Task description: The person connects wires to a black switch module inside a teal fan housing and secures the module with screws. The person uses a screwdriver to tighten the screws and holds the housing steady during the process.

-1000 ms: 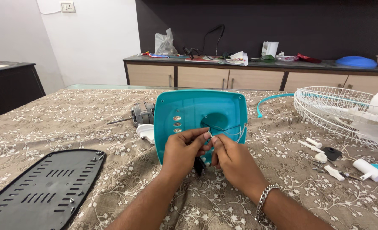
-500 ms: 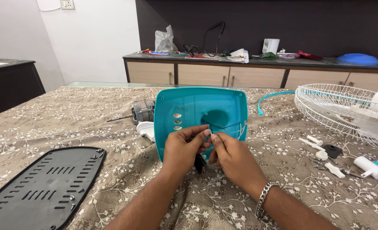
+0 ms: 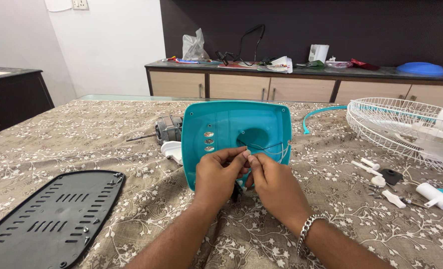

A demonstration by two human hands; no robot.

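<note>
Where fingertips meet, both hands pinch thin wires (image 3: 261, 147), ends hidden.

Teal, black and white parts are being shown on a patterned cloth.

A teal shell (image 3: 236, 139) is being crossed by thin black and white wires (image 3: 261, 148). The cloth (image 3: 82, 144) is being seen as tan with a white floral print. A black plate (image 3: 52, 219), a white grille (image 3: 396, 124), a grey motor (image 3: 167, 129) and a silver bracelet (image 3: 308, 231) are being shown.
</note>
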